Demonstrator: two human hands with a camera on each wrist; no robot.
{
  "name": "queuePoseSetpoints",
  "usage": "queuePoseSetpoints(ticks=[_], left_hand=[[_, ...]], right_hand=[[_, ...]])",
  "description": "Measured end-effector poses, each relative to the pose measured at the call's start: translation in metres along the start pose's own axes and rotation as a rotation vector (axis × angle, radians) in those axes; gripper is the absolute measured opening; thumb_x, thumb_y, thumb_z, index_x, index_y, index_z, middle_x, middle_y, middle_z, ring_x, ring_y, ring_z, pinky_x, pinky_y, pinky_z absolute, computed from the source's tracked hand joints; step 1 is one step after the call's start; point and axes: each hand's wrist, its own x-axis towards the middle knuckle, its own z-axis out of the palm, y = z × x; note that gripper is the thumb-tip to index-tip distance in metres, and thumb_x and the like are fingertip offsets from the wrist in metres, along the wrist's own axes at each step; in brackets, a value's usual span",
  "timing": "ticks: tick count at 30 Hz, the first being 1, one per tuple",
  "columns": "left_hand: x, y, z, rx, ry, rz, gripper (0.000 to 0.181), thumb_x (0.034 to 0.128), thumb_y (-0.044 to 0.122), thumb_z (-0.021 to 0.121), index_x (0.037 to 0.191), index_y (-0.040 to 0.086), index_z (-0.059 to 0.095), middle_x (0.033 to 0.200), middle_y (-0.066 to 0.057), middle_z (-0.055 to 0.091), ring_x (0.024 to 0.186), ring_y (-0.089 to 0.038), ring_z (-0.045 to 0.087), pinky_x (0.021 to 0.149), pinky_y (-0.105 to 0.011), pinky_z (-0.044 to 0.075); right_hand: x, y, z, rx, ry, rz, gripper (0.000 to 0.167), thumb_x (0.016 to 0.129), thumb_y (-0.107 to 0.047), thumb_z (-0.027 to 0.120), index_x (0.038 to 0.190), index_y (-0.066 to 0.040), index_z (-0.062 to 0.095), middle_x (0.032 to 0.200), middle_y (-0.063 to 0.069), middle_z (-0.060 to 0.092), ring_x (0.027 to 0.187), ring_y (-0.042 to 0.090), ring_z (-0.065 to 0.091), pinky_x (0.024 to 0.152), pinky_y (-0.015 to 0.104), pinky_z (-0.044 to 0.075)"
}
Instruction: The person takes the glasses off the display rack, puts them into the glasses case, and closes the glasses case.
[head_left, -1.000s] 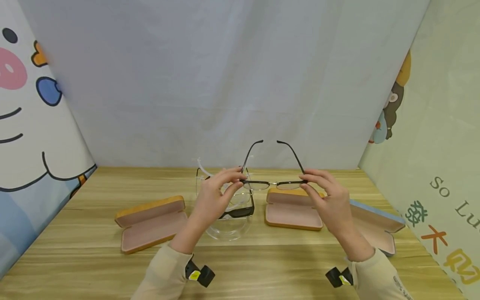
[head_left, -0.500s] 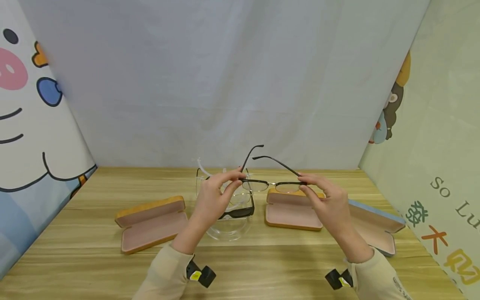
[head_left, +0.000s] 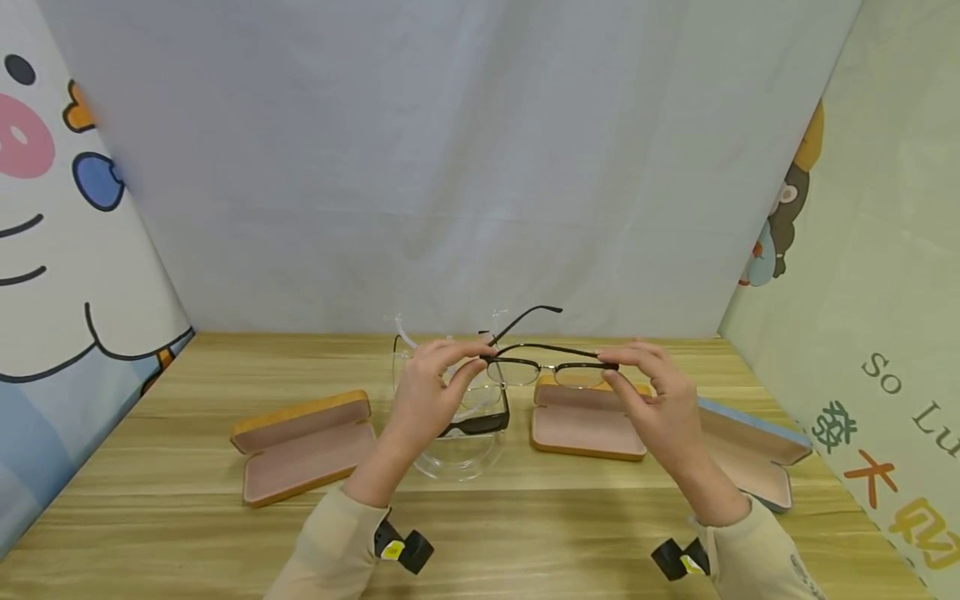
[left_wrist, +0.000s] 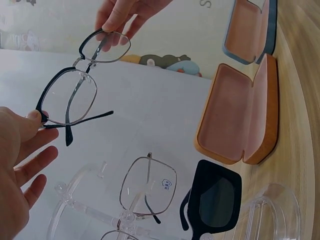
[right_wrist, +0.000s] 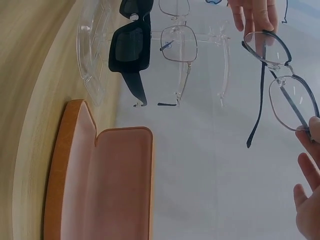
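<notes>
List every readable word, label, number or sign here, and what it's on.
"So Lu": right-hand wall cloth, running off the frame edge.
"發" and "大": same cloth; the yellow character beside them I can't read for certain.
Right sleeve: printing, too blurred to read.
Lens sticker on the thin-framed glasses: too small.
Yellow wrist tags: too blurred.
Held glasses: no readable text.

The head view is looking forward and down over the table [head_left: 487, 517] from farther back; the 2 wrist views, turned sideways, are facing the pale backdrop [head_left: 450, 167] from lower and nearer, and all 3 are sharing the black-rimmed glasses [head_left: 548, 367] and clear stand [left_wrist: 93, 211].
</notes>
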Motion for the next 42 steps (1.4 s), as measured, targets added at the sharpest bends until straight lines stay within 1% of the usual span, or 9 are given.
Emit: queuePoseSetpoints(ticks=[4, 7, 14, 19, 22, 27, 32, 39, 42], left_hand=[[-0.001, 0.001, 0.0, -0.003, -0.005, -0.02, 0.018, 0.0832, 0.015, 0.065, 0.1, 0.017, 0.071, 0.098, 0.001, 0.069, 0.095, -0.016, 0.058, 0.084, -0.037, 0.043], [-0.001, 0.002, 0.001, -0.016, -0.008, -0.021, 0.018, 0.0836, 0.016, 0.065, 0.101, 0.018, 0.071, 0.095, 0.003, 0.069, 0.093, -0.015, 0.057, 0.084, -0.037, 0.044], [-0.002, 0.003, 0.007, -0.045, 0.013, 0.028, 0.018, 0.0844, 0.014, 0.064, 0.101, 0.017, 0.071, 0.094, 0.002, 0.069, 0.09, -0.014, 0.06, 0.104, -0.04, 0.033], [-0.003, 0.005, 0.011, -0.092, 0.017, 0.043, 0.018, 0.0841, 0.014, 0.065, 0.101, 0.016, 0.071, 0.097, 0.001, 0.07, 0.092, -0.014, 0.061, 0.103, -0.039, 0.035], [-0.004, 0.007, 0.014, -0.177, -0.002, 0.018, 0.019, 0.0844, 0.014, 0.064, 0.103, 0.013, 0.07, 0.1, -0.001, 0.069, 0.093, -0.014, 0.061, 0.096, -0.037, 0.042], [-0.004, 0.011, 0.019, -0.255, -0.02, -0.064, 0.022, 0.0859, 0.018, 0.061, 0.106, 0.013, 0.069, 0.104, -0.001, 0.068, 0.097, -0.013, 0.062, 0.083, -0.035, 0.05], [-0.005, 0.015, 0.026, -0.307, -0.023, -0.122, 0.02, 0.0861, 0.017, 0.061, 0.104, 0.014, 0.069, 0.103, -0.001, 0.068, 0.098, -0.011, 0.062, 0.082, -0.031, 0.05], [-0.007, 0.02, 0.041, -0.373, -0.016, -0.163, 0.018, 0.0853, 0.016, 0.062, 0.101, 0.014, 0.07, 0.101, -0.001, 0.068, 0.085, -0.011, 0.061, 0.065, -0.022, 0.043], [-0.008, 0.022, 0.048, -0.383, -0.011, -0.158, 0.017, 0.0856, 0.016, 0.062, 0.101, 0.013, 0.07, 0.101, -0.001, 0.068, 0.088, -0.011, 0.062, 0.068, -0.022, 0.045]], right_hand=[[0.001, -0.003, -0.001, 0.055, -0.01, 0.012, 0.031, 0.069, 0.024, 0.062, 0.094, 0.006, 0.065, 0.091, 0.019, 0.062, 0.101, 0.012, 0.054, 0.105, 0.031, 0.032], [-0.001, 0.0, -0.003, 0.095, -0.024, 0.032, 0.03, 0.072, 0.022, 0.061, 0.096, 0.006, 0.065, 0.094, 0.016, 0.061, 0.104, 0.008, 0.052, 0.106, 0.032, 0.03], [-0.006, 0.01, -0.01, 0.223, -0.078, 0.126, 0.025, 0.081, 0.014, 0.057, 0.101, 0.001, 0.064, 0.103, 0.002, 0.061, 0.114, 0.011, 0.048, 0.107, 0.033, 0.028], [-0.008, 0.013, -0.013, 0.338, -0.094, 0.16, 0.024, 0.085, 0.011, 0.053, 0.103, 0.0, 0.063, 0.105, 0.002, 0.062, 0.117, 0.012, 0.048, 0.107, 0.028, 0.028], [-0.009, 0.013, -0.015, 0.407, -0.088, 0.191, 0.021, 0.086, 0.011, 0.052, 0.103, 0.005, 0.062, 0.106, 0.0, 0.064, 0.115, 0.012, 0.052, 0.1, 0.024, 0.036], [-0.012, 0.015, -0.017, 0.527, -0.075, 0.168, 0.021, 0.085, 0.017, 0.048, 0.104, 0.015, 0.058, 0.111, 0.009, 0.064, 0.109, 0.017, 0.057, 0.08, 0.019, 0.048], [-0.014, 0.018, -0.02, 0.565, -0.062, 0.155, 0.023, 0.084, 0.019, 0.047, 0.105, 0.015, 0.058, 0.11, 0.012, 0.064, 0.105, 0.017, 0.058, 0.076, 0.018, 0.049], [-0.022, 0.024, -0.031, 0.551, -0.07, 0.262, 0.021, 0.087, 0.011, 0.049, 0.106, 0.017, 0.056, 0.106, 0.002, 0.066, 0.093, 0.01, 0.063, 0.079, 0.019, 0.05], [-0.026, 0.027, -0.036, 0.567, -0.08, 0.285, 0.022, 0.088, 0.009, 0.048, 0.108, 0.018, 0.054, 0.108, 0.002, 0.065, 0.092, 0.01, 0.064, 0.081, 0.02, 0.049]])
